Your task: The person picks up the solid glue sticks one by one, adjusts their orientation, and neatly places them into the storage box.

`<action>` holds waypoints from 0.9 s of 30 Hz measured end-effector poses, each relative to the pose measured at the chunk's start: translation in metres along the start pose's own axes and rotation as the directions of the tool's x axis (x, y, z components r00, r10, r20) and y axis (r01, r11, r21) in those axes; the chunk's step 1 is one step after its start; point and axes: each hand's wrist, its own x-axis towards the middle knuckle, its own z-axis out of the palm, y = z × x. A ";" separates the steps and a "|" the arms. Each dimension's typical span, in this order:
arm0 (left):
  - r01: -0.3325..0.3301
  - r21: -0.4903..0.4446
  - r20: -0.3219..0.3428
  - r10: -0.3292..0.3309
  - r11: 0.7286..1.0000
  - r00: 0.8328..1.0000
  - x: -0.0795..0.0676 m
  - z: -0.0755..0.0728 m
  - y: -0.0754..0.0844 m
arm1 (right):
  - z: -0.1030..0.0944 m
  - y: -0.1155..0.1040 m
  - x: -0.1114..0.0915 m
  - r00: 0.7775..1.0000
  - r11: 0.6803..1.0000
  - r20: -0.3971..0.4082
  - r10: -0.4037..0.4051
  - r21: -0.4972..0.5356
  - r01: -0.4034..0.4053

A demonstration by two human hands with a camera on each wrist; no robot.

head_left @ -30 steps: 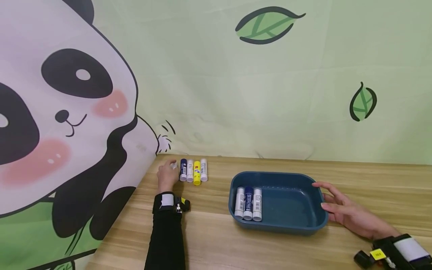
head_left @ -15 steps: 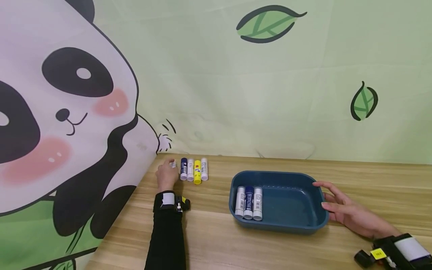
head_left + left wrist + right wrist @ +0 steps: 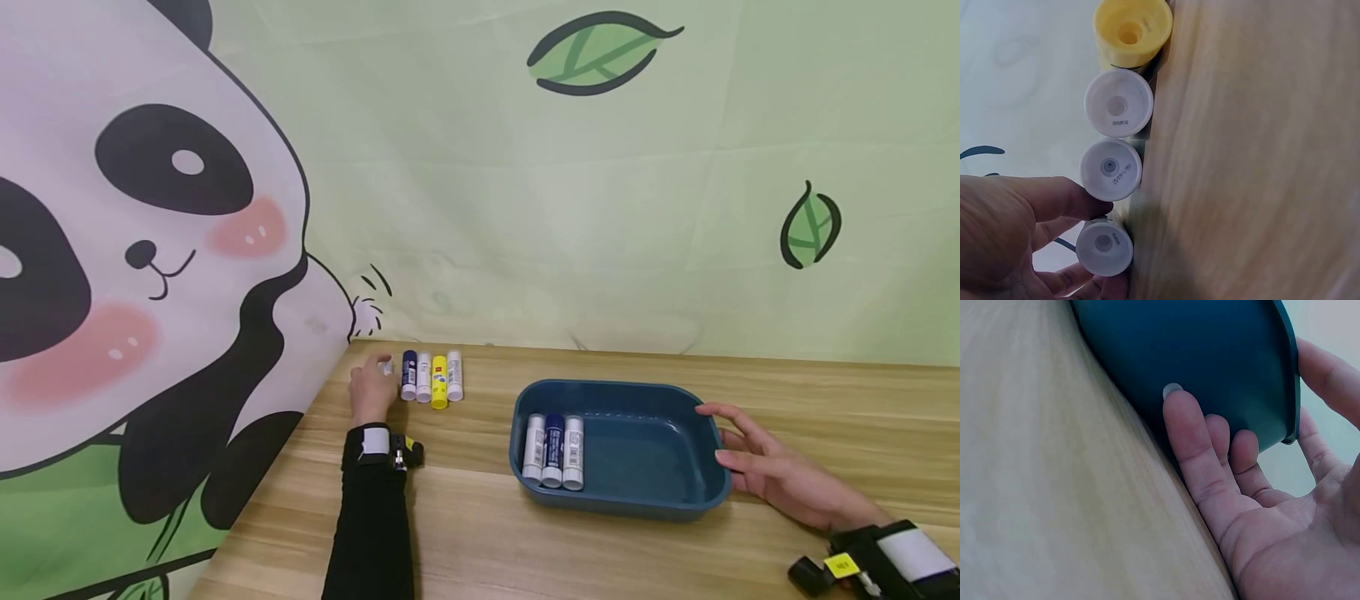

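My left hand (image 3: pixel 372 393) is at the left end of a row of glue sticks, near the table's back edge. In the left wrist view its thumb and fingers pinch the end glue stick (image 3: pixel 1105 249), a white-ended one. Beside that lie a navy glue stick (image 3: pixel 408 375), a white one (image 3: pixel 423 377), a yellow one (image 3: pixel 438 382) and another white one (image 3: pixel 454 375). My right hand (image 3: pixel 783 483) grips the right end of a blue plastic bin (image 3: pixel 630 506), thumb and index finger at the rim (image 3: pixel 1294 381), other fingers against the outer wall.
Inside the bin, against its left end, two white glue sticks (image 3: pixel 573 452) flank a navy one (image 3: pixel 553 451). The wooden table (image 3: pixel 480 533) meets a green backdrop (image 3: pixel 570 250) at the back, and a panda-printed panel (image 3: pixel 202 333) borders it on the left.
The left hand has shifted very slightly at the end glue stick. The right hand and the bin have stayed in place.
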 end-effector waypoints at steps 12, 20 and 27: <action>-0.005 -0.055 -0.032 0.003 0.999 0.999 0.005 -0.002 -0.007 | 0.001 -0.001 0.000 1.000 1.000 -0.001 0.006 0.006 -0.006; -0.032 -0.144 -0.063 0.023 0.989 0.998 0.004 -0.013 -0.003 | 0.001 -0.002 0.000 1.000 1.000 0.002 0.012 0.007 -0.012; -0.063 -0.208 -0.008 0.062 0.976 0.998 -0.002 -0.025 0.007 | 0.001 -0.002 0.000 1.000 1.000 -0.002 0.013 0.003 -0.013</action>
